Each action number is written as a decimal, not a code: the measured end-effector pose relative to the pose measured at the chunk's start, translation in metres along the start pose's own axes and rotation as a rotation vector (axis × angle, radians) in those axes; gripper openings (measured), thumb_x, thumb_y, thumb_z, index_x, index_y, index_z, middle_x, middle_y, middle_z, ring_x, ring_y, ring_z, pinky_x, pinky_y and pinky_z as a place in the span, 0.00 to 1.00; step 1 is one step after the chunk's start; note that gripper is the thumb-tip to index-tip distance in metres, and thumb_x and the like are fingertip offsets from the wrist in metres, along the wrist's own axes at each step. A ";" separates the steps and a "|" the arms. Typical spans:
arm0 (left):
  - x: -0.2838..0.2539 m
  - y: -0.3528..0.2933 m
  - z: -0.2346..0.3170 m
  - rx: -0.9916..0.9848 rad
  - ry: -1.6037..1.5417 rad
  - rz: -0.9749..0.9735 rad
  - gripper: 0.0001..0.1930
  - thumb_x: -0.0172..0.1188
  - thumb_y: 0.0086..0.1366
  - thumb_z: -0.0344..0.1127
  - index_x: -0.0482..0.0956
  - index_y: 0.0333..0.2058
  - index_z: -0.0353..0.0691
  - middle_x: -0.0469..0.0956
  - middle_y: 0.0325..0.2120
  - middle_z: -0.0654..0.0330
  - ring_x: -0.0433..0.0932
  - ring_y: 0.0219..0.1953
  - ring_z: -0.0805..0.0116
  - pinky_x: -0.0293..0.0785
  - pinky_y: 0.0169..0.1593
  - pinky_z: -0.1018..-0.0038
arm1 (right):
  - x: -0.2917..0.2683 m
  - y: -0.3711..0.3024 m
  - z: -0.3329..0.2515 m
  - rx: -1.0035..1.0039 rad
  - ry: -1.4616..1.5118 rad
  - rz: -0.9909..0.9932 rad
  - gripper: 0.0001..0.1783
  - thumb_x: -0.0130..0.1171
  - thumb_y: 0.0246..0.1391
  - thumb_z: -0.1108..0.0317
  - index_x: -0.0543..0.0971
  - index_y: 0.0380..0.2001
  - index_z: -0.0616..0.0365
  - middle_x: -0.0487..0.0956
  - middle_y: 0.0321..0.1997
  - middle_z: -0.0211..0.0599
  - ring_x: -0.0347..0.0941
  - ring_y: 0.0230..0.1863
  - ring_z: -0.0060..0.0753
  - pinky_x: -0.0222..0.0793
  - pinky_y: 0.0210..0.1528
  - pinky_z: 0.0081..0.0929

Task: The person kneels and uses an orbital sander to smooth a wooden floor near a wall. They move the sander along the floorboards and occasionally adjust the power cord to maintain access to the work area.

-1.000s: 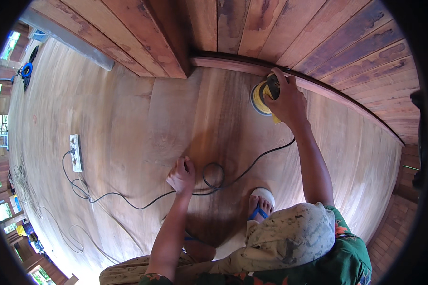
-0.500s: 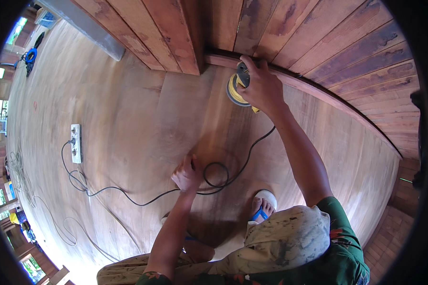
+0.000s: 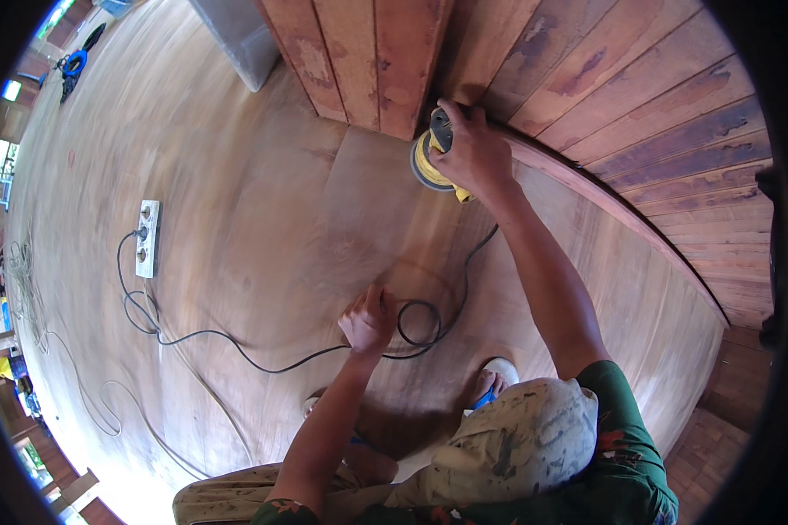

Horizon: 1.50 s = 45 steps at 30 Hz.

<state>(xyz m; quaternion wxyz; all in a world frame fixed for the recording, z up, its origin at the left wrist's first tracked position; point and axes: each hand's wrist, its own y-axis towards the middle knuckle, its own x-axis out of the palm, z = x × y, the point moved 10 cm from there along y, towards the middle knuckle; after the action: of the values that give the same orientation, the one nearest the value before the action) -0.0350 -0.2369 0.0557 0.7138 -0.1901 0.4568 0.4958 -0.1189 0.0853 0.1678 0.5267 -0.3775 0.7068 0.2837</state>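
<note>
A yellow and black orbital sander (image 3: 429,166) sits on the wooden floor (image 3: 263,262), close to the corner where the plank walls meet. My right hand (image 3: 477,157) is wrapped over its dark top; the palm side is hidden. From the sander, a black power cord (image 3: 466,271) runs back, loops once and passes by my left wrist. My left hand (image 3: 369,320) hovers above the floor beside that loop, its fingers curled in, with nothing visible in them. Farther left, the cord's plug is in a white power strip (image 3: 148,238).
A plank wall (image 3: 639,114) with a base rail bounds the right, and a plank-clad corner (image 3: 359,61) juts in at the top. A grey slab (image 3: 236,44) stands beside it. Thin pale cable (image 3: 105,394) lies loosely at left. My sandalled foot (image 3: 497,378) is below.
The view has turned slightly, so the walls and power strip sit differently. The sander is a little nearer the jutting corner, my right hand still on it. My left hand stays curled near the cord loop.
</note>
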 end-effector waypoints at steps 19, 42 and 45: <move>-0.001 -0.004 -0.017 -0.103 -0.196 0.026 0.13 0.64 0.75 0.41 0.77 0.30 0.46 0.82 0.23 0.53 0.84 0.24 0.48 0.78 0.26 0.52 | 0.012 -0.050 -0.039 -0.053 0.037 -0.075 0.47 0.75 0.56 0.55 0.66 0.77 0.37 0.77 0.66 0.57 0.83 0.58 0.66 0.81 0.58 0.57; -0.019 0.019 -0.050 -0.397 -0.118 0.090 0.10 0.64 0.74 0.44 0.85 0.46 0.48 0.87 0.38 0.49 0.87 0.42 0.40 0.82 0.46 0.46 | 0.015 -0.043 0.002 -0.055 0.068 -0.005 0.52 0.80 0.50 0.57 0.67 0.77 0.41 0.74 0.68 0.56 0.81 0.62 0.64 0.80 0.60 0.57; -0.028 0.035 -0.013 -0.281 -0.190 0.135 0.11 0.64 0.75 0.42 0.83 0.49 0.45 0.87 0.41 0.50 0.87 0.44 0.42 0.83 0.46 0.46 | 0.002 -0.063 -0.011 -0.146 0.109 0.067 0.52 0.80 0.50 0.57 0.68 0.77 0.39 0.73 0.68 0.57 0.81 0.62 0.64 0.81 0.60 0.56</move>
<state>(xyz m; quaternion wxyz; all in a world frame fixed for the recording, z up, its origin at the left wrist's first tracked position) -0.0743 -0.2455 0.0787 0.6852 -0.2091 0.3251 0.6174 -0.0728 0.0412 0.1688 0.4489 -0.4061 0.7238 0.3310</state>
